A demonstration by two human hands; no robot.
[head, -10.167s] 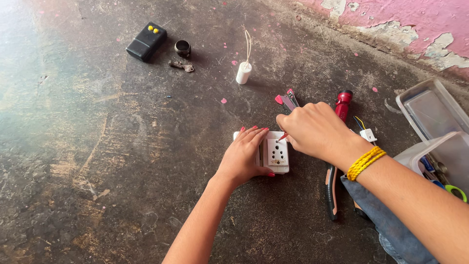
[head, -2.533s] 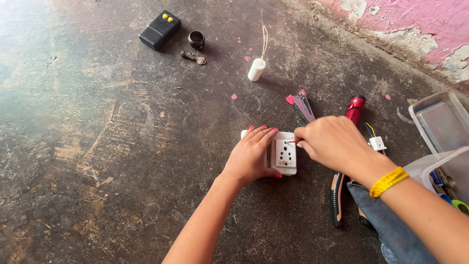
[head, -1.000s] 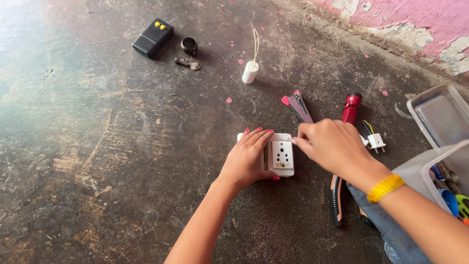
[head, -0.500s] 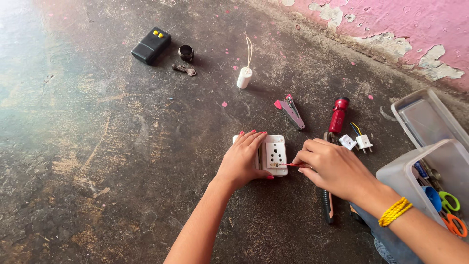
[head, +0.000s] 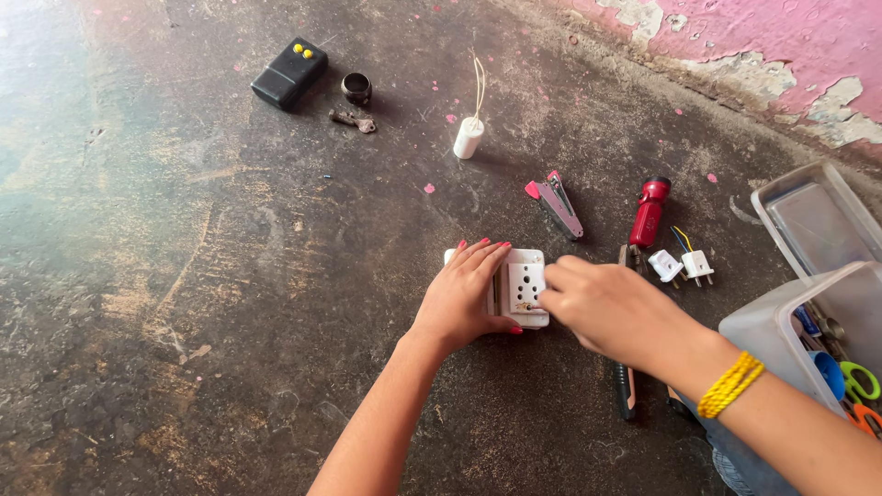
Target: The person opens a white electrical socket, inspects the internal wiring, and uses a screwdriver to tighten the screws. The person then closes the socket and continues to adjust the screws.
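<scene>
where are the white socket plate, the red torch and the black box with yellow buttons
white rectangular plastic socket plate (head: 526,287): head view, on its face beside the pin holes
red cylindrical torch (head: 649,213): head view, on the middle of its body
black rectangular box with yellow buttons (head: 287,75): head view, on its top face

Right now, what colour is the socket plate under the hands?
White, the socket plate shows best in the head view.

The right hand (head: 611,312) now sits at the right edge of the socket (head: 525,287), lower in the frame than ten seconds ago, when it lay over the socket's top. With the hand shifted down, the white plugs (head: 680,266) right of centre show fully. The camera view drifts too: the box (head: 808,321) at right shows more of its scissors (head: 859,381).
</scene>
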